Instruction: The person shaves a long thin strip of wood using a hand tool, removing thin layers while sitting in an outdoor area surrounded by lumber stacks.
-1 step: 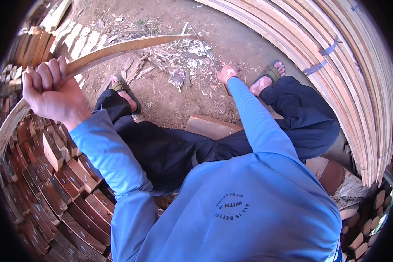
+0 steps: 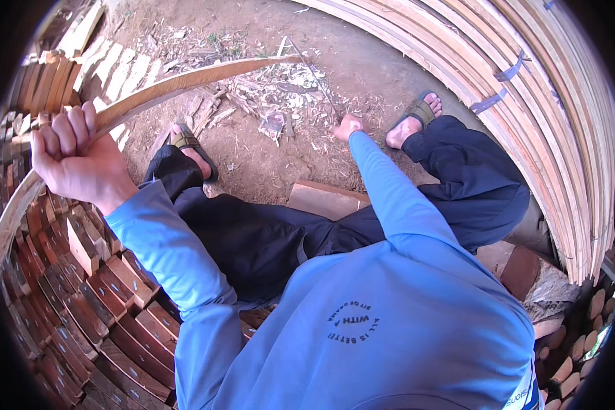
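2 hands (image 2: pixel 82 160), 1 pr sandals (image 2: pixel 186 139)

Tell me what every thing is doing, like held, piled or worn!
Strip: held
Left fingers: closed around the strip
Thin tool: held
Right fingers: closed on the thin tool
Boards: bundled, tied
Blocks: stacked
Shavings: scattered
Sandals: worn

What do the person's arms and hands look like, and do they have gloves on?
The left sleeve and right sleeve are long, blue and wrinkled, with no markings visible. No gloves: the left hand and right hand are bare.
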`<action>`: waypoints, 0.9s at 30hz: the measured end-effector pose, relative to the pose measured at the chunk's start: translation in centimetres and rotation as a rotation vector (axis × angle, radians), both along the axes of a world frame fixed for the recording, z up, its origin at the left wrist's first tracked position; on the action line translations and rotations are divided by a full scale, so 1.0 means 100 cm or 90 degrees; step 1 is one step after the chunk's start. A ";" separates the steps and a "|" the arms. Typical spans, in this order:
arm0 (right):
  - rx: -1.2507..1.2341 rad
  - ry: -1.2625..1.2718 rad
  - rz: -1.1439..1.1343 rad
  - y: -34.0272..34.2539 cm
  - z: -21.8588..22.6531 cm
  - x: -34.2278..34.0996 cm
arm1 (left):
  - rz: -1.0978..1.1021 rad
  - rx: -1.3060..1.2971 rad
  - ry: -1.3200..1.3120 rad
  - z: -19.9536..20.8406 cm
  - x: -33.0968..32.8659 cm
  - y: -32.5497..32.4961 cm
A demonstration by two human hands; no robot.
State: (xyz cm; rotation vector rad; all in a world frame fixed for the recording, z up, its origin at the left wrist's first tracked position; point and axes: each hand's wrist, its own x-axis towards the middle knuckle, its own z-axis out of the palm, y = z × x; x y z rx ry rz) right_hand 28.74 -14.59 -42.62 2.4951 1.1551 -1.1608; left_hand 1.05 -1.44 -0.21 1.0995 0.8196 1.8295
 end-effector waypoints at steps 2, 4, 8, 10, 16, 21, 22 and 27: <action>0.159 -0.124 -0.048 -0.024 -0.036 -0.018 | -0.056 0.021 -0.012 -0.005 -0.011 0.006; 0.184 -0.189 -0.041 -0.031 -0.060 -0.010 | -0.062 0.018 -0.020 -0.004 -0.010 0.004; 0.014 0.058 -0.014 -0.021 -0.056 0.010 | -0.123 0.032 -0.045 -0.005 -0.018 0.002; 0.057 0.113 -0.033 -0.017 -0.044 0.011 | -0.120 0.034 -0.049 -0.007 -0.015 0.005; 0.034 0.616 -0.284 -0.015 0.004 0.003 | -0.059 0.034 -0.035 -0.002 -0.002 -0.001; 0.095 0.385 -0.252 0.021 0.096 -0.011 | -0.042 0.031 -0.009 -0.002 0.001 -0.001; 0.093 0.275 -0.173 0.026 0.119 -0.015 | -0.043 0.031 -0.013 -0.002 0.004 -0.005; 0.170 0.254 -0.085 0.016 0.165 -0.030 | -0.050 0.043 -0.020 -0.002 0.004 -0.008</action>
